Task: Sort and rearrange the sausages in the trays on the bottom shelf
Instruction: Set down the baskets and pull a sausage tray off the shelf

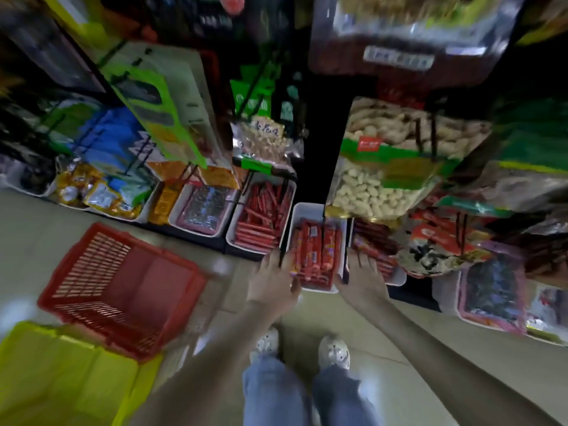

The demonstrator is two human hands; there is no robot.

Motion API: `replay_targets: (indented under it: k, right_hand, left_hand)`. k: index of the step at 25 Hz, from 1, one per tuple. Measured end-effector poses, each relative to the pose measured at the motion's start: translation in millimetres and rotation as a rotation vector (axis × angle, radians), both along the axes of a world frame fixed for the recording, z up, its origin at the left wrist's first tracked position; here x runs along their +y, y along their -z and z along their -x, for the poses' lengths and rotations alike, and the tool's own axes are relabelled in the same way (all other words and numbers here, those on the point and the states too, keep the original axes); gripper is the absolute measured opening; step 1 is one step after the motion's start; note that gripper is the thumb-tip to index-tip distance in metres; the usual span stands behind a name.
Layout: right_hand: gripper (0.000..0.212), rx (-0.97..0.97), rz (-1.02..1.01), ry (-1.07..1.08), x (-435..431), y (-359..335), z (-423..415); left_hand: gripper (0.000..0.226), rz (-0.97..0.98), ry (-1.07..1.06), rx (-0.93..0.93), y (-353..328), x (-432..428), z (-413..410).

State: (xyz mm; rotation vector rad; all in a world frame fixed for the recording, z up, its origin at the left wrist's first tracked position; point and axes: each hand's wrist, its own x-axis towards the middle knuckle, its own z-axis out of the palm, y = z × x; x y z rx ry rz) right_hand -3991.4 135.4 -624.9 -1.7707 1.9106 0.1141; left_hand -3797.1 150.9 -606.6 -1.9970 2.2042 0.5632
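Gripping a white tray (302, 208) of red-wrapped sausages (313, 250) by its 2 long sides, with the left hand (275, 279) curled on the left rim and the right hand (362, 279) on the right rim. Jutting forward of the row on the bottom shelf, flanked by a left tray (230, 233) of thinner red sticks and a right tray (398, 279). Standing beside a red shopping basket (123, 290) on the floor.

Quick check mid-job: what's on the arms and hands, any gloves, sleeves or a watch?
No gloves: the left hand and right hand are bare. No sleeve or watch shows on either arm up to the frame's edge. Blur hides whether there is a ring.
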Motion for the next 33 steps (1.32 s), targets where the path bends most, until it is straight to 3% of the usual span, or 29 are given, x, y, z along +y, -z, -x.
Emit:
replay_targets:
  k: [4,7,10,14,18,23,26,30,33]
  right_hand:
    - [0.071,-0.045,0.007,0.057,-8.2,124.8,-0.3]
    - [0.079,-0.043,0.089,0.157,-12.5,224.1,5.2]
    - [0.084,-0.017,0.128,0.208,-12.8,297.4,7.1]
    - [0.077,-0.072,0.258,0.166,-0.1,358.3,6.4]
    - [0.079,-0.147,0.252,0.138,21.6,386.2,4.6]
    - [0.086,-0.333,0.350,0.288,22.5,386.7,-3.9]
    - [0.093,-0.347,0.327,0.303,27.4,387.7,-5.5]
    - [0.105,-0.361,0.248,0.270,61.6,383.4,-10.3]
    - [0.108,-0.481,0.246,0.324,83.2,372.5,-11.6]
  left_hand:
    - [0.064,0.021,-0.020,0.037,122.5,-17.5,7.0]
    - [0.080,-0.018,-0.130,0.073,220.2,-30.4,18.2]
    - [0.092,-0.021,-0.089,0.058,298.7,-34.3,31.7]
    - [0.090,0.177,-0.053,0.169,371.7,-19.5,42.7]
    - [0.098,0.273,-0.106,0.175,399.2,1.5,47.4]
    - [0.100,0.337,-0.188,0.272,412.8,4.9,47.9]
    - [0.101,0.343,-0.254,0.292,412.0,14.3,50.0]
    - [0.116,0.219,-0.239,0.297,398.8,42.6,37.2]
    - [0.126,0.129,-0.175,0.295,386.3,55.3,15.2]
